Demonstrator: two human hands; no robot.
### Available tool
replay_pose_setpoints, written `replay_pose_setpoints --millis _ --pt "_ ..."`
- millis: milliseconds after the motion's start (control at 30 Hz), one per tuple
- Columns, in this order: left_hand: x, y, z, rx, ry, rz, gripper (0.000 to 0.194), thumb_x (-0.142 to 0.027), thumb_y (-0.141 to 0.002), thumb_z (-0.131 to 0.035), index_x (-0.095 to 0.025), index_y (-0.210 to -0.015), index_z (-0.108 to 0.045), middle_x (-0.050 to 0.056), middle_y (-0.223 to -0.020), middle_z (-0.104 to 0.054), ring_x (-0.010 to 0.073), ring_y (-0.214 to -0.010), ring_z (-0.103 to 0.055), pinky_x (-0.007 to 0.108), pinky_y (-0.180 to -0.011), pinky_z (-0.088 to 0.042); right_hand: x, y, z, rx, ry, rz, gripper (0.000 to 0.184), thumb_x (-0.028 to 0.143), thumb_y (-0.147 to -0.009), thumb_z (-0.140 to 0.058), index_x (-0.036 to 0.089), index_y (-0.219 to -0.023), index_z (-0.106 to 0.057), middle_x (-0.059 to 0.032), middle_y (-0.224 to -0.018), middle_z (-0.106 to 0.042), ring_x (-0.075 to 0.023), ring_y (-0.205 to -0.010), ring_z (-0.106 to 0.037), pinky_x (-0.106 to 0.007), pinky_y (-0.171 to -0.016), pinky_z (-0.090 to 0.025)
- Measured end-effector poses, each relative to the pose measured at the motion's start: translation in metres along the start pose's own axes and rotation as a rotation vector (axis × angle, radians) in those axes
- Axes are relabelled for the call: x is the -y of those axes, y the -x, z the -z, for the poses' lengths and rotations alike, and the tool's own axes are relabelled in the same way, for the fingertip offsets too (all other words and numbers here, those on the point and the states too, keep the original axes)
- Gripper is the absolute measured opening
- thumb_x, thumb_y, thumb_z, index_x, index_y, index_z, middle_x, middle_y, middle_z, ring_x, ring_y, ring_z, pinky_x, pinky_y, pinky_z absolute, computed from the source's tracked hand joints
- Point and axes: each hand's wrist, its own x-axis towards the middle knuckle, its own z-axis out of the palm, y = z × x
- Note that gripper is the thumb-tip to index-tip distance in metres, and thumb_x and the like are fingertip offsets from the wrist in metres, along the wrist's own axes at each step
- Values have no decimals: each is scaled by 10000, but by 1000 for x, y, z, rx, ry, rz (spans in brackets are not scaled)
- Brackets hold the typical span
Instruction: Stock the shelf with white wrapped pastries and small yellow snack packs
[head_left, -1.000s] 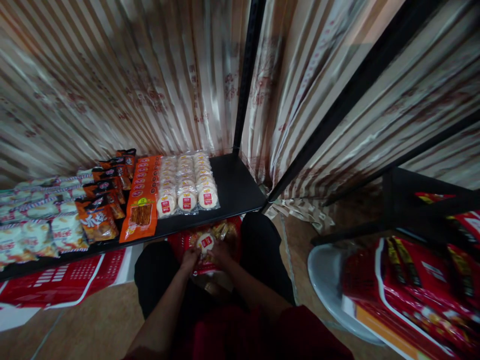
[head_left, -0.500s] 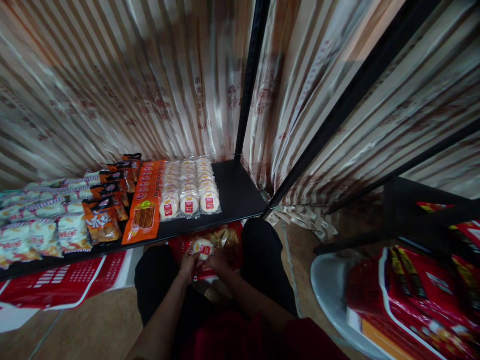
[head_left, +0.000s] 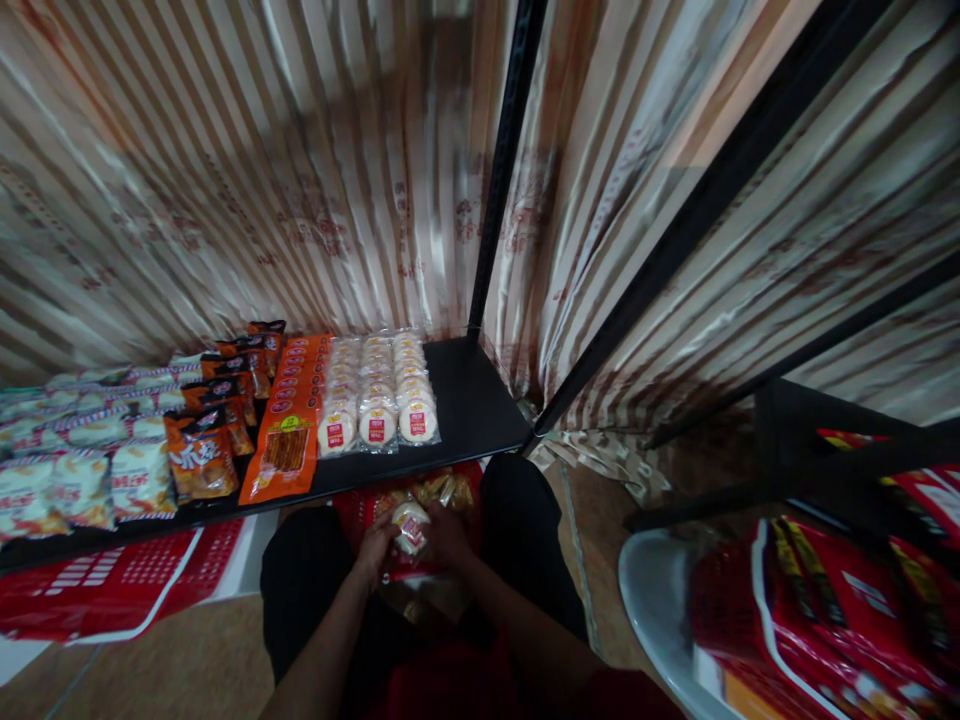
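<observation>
Low between the knees, my left hand point(head_left: 377, 550) is closed on a round white cracker packet point(head_left: 411, 527) in clear wrap with a red label. My right hand point(head_left: 448, 540) lies against the packet's right side, over the red basket point(head_left: 358, 508); its fingers are too dark and blurred to make out. Inside the basket, behind the hands, are shiny golden packets point(head_left: 454, 490). Just above stands the black shelf point(head_left: 472, 400) with three rows of similar round cracker packets point(head_left: 376, 425), labels facing me.
Left of the crackers lie an orange flat pack point(head_left: 285, 440), orange-brown snack bags point(head_left: 202, 455) and pale green snack bags point(head_left: 142, 480). Black uprights point(head_left: 510, 170) rise by striped curtains point(head_left: 337, 150). At right, a grey stool point(head_left: 645, 580) stands beside red snack packs point(head_left: 847, 590).
The round cracker packet has tilted in my left hand, and my right hand has moved slightly up and right. The view has shifted a little, so the shelf appears lower.
</observation>
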Motion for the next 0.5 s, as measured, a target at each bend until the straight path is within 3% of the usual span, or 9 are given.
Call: replay_pose_setpoints --millis 133,300,500 --pt "-3 7 -2 21 5 -7 601 -89 -642 -508 -138 -1239 -456 -28 -596 -610 57 -366 -456 156 -365 -342 -3 1 2 52 -6 70 387 94 -693 -480 118 -1062 -595 -102 -1045 -653 -179 -921 -610 -245 -799 -444" --pt "-10 16 -5 -30 59 44 613 -99 -681 -524 -134 -1273 -369 -36 -553 -584 72 -360 -459 179 -388 -380 -5 2 1 37 -3 34 303 82 -718 -483 144 -982 -618 -75 -992 -673 -158 -865 -620 -229 -750 -446" --pt "-5 15 -4 -38 135 20 468 -152 -654 -622 -138 -1100 -480 -33 -566 -573 76 -395 -495 183 -408 -402 -3 4 4 -3 22 26 191 114 -752 -480 131 -877 -624 -77 -885 -680 -155 -791 -620 -226 -700 -437"
